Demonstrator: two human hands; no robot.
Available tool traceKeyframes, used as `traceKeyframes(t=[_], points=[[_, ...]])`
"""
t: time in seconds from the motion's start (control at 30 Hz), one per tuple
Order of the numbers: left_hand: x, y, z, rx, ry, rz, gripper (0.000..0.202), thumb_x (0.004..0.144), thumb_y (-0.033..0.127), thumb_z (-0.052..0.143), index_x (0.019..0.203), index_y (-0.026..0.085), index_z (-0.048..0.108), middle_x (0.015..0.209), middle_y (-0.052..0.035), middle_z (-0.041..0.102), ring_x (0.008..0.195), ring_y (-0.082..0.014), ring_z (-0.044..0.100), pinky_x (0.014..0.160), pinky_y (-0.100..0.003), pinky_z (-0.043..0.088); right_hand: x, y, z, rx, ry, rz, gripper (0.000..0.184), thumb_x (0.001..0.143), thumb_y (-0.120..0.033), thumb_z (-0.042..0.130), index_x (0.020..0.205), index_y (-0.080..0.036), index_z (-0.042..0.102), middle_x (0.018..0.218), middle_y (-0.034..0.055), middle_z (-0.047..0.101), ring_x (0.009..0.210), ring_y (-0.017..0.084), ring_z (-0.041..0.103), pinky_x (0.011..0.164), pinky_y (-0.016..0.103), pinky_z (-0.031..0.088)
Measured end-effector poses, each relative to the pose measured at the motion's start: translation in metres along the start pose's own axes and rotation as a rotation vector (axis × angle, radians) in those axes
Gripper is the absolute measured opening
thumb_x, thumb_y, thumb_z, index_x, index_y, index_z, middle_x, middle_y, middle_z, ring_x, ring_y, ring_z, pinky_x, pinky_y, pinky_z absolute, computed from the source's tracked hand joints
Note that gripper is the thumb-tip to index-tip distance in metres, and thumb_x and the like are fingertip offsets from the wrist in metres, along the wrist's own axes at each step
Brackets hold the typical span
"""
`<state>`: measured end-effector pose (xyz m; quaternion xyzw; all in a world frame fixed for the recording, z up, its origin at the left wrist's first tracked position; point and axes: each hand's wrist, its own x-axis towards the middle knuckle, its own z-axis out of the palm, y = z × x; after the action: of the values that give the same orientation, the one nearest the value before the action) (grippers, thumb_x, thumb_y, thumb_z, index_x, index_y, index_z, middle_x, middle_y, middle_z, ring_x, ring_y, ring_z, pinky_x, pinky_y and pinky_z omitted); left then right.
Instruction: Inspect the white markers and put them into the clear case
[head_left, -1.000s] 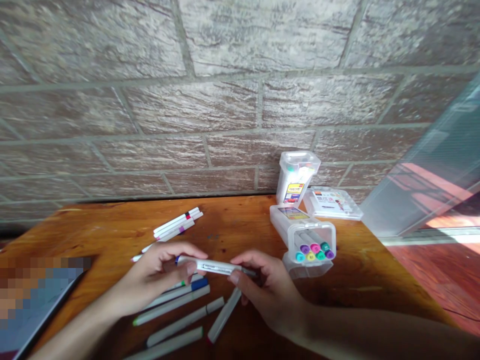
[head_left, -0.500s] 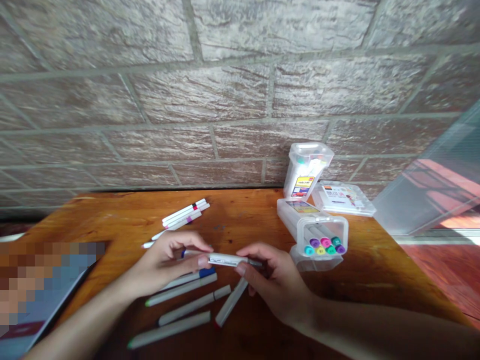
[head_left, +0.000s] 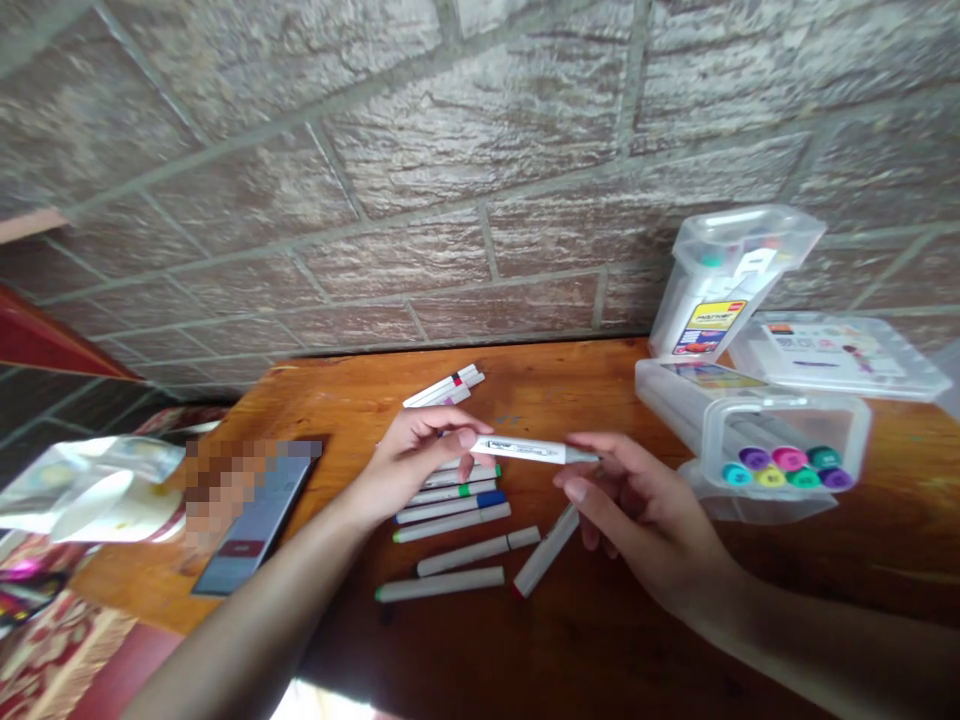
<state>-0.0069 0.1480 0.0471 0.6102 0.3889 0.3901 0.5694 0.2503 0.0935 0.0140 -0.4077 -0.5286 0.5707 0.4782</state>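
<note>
A white marker (head_left: 525,451) is held level above the wooden table (head_left: 570,640). My left hand (head_left: 416,455) pinches its left end with thumb and fingers closed. Beside the marker's right, grey end is my right hand (head_left: 637,515), its fingers curled loosely; whether they touch the marker I cannot tell. Several white markers (head_left: 450,520) with coloured ends lie on the table under my hands. Three more markers (head_left: 446,388) lie further back.
A clear case (head_left: 757,440) lying on its side shows several coloured marker caps. Behind it an upright clear case (head_left: 720,285) and a flat plastic box (head_left: 840,350) stand against the brick wall. A phone (head_left: 251,515) lies at the left, near the table edge.
The camera has swung to the left and closer. My right hand's grip on the marker's right end has loosened, while the left hand still holds the marker.
</note>
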Motion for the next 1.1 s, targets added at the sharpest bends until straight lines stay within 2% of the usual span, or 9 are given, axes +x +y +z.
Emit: traceKeyframes(t=[0.07, 0.23, 0.37, 0.53, 0.67, 0.87, 1.1], points=[[0.0002, 0.0001, -0.0002, -0.003, 0.016, 0.002, 0.023, 0.092, 0.032, 0.075, 0.105, 0.012, 0.079, 0.080, -0.0091, 0.080, 0.060, -0.0133, 0.063, 0.061, -0.025, 0.052, 0.0002, -0.0013, 0.0004, 0.023, 0.010, -0.006, 0.039, 0.094, -0.041, 0.072, 0.127, -0.023, 0.059, 0.091, 0.0033, 0.071, 0.055, 0.011, 0.060, 0.043, 0.021, 0.048], [-0.0006, 0.0045, 0.0040, 0.058, -0.042, -0.001, 0.023, 0.091, 0.031, 0.076, 0.102, 0.012, 0.079, 0.080, -0.0096, 0.080, 0.058, -0.0130, 0.063, 0.059, -0.025, 0.052, 0.0016, -0.0013, -0.0008, -0.028, -0.016, 0.008, 0.032, 0.095, -0.039, 0.070, 0.121, -0.021, 0.066, 0.070, -0.0021, 0.064, 0.054, 0.011, 0.059, 0.044, 0.020, 0.047], [-0.0016, 0.0072, 0.0066, 0.091, -0.074, 0.001, 0.022, 0.090, 0.029, 0.077, 0.103, 0.012, 0.080, 0.081, -0.0097, 0.081, 0.057, -0.0120, 0.063, 0.056, -0.023, 0.051, 0.0029, 0.0005, -0.0007, -0.077, -0.010, 0.012, 0.029, 0.094, -0.041, 0.071, 0.112, -0.019, 0.072, 0.070, -0.0008, 0.065, 0.052, 0.011, 0.060, 0.043, 0.021, 0.046], [-0.0022, 0.0096, 0.0082, 0.130, -0.077, -0.043, 0.022, 0.085, 0.027, 0.082, 0.102, 0.013, 0.080, 0.082, -0.0093, 0.081, 0.062, -0.0155, 0.070, 0.055, -0.022, 0.052, 0.0023, 0.0020, -0.0006, -0.087, -0.006, 0.014, 0.029, 0.095, -0.043, 0.069, 0.112, -0.019, 0.071, 0.068, -0.0015, 0.064, 0.052, 0.012, 0.060, 0.044, 0.022, 0.046], [-0.0023, 0.0087, 0.0068, 0.144, -0.113, -0.009, 0.018, 0.084, 0.023, 0.081, 0.099, 0.014, 0.079, 0.083, -0.0087, 0.081, 0.069, -0.0173, 0.074, 0.059, -0.022, 0.054, 0.0015, 0.0018, -0.0012, -0.100, -0.010, 0.014, 0.030, 0.096, -0.044, 0.069, 0.113, -0.019, 0.071, 0.066, -0.0018, 0.064, 0.052, 0.012, 0.060, 0.045, 0.022, 0.045], [-0.0044, 0.0051, 0.0012, 0.102, -0.216, -0.002, 0.018, 0.088, 0.018, 0.077, 0.106, 0.014, 0.075, 0.087, -0.0087, 0.081, 0.076, -0.0173, 0.075, 0.065, -0.022, 0.055, 0.0019, 0.0011, -0.0009, -0.096, -0.010, 0.015, 0.030, 0.097, -0.044, 0.067, 0.113, -0.018, 0.070, 0.061, -0.0033, 0.061, 0.051, 0.012, 0.059, 0.045, 0.021, 0.044], [-0.0053, 0.0029, 0.0022, 0.114, -0.208, -0.019, 0.016, 0.088, 0.018, 0.078, 0.103, 0.014, 0.075, 0.088, -0.0086, 0.081, 0.078, -0.0165, 0.075, 0.069, -0.023, 0.056, 0.0004, 0.0002, -0.0010, -0.099, -0.017, 0.024, 0.029, 0.097, -0.043, 0.067, 0.111, -0.018, 0.070, 0.064, -0.0029, 0.061, 0.052, 0.011, 0.059, 0.045, 0.020, 0.046]])
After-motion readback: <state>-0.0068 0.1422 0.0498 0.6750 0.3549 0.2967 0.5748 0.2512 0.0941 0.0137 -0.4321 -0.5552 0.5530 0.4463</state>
